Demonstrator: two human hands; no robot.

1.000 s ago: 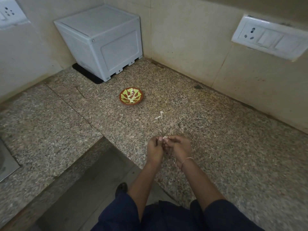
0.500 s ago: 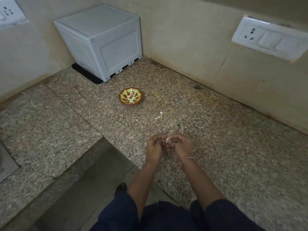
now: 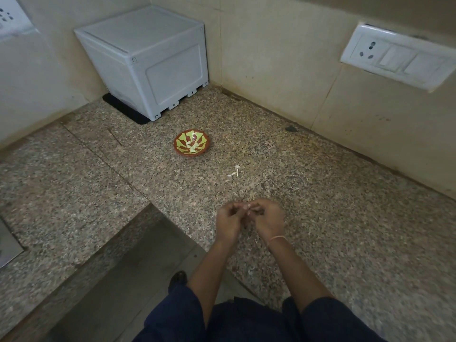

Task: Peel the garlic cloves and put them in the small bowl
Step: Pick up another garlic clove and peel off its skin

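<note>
Over speckled granite counter [image 3: 333, 218], left hand [image 3: 228, 222] and right hand [image 3: 269, 219] pinching small pale garlic clove [image 3: 247, 206], round glazed bowl [image 3: 178, 148] beyond

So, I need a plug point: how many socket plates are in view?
2: one socket plate on the right-hand wall, another at the upper-left edge, partly cut off.

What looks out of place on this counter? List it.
White scraps of garlic skin lie loose on the granite counter, right of the small bowl; a dark speck sits near the wall. Nothing is spilled or broken.
</note>
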